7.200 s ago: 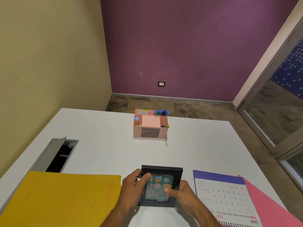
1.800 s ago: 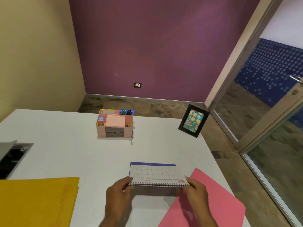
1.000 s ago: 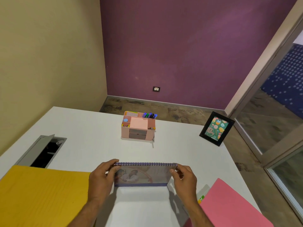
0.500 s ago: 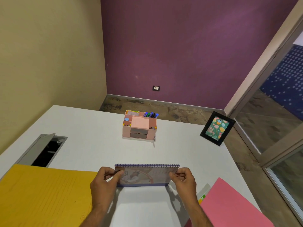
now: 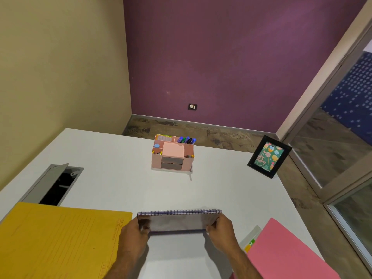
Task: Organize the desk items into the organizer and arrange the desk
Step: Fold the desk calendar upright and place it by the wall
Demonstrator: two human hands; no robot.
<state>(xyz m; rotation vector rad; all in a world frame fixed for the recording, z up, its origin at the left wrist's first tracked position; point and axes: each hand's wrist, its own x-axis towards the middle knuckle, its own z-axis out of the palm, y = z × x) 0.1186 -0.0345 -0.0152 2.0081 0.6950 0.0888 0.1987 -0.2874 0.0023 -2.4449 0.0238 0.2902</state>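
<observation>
You have the spiral-bound desk calendar (image 5: 179, 220) gripped at both ends: your left hand (image 5: 134, 233) has its fingers curled round the left edge, your right hand (image 5: 219, 228) pinches the right edge. It stands low over the white desk (image 5: 120, 178), wire coil uppermost, its glossy face blurred; whether its base touches the surface is hard to tell.

This looks like the arranging part of the task, with the calendar being set up to stand. The next move probably calls for spreading its card base into a tent, seating it flat on the desk, then letting go with both hands together so the stiff, light card doesn't tip.

To your left lies a yellow paper folder (image 5: 60, 238), flat and matte with faint printed lines. To your right a pink folder (image 5: 287, 252) lies over a pale sheet (image 5: 251, 238) with a green mark. Both likely still need squaring up.

Further left, a grey metal cable hatch (image 5: 54, 182) sits propped open in the desktop.

Near the far edge stands the pink plastic organizer (image 5: 173, 156), boxy, with two grey drawers, a pink note pad on top and pens upright in a rear compartment. At the far right corner a black picture frame (image 5: 268, 157) stands, tilted.
</observation>
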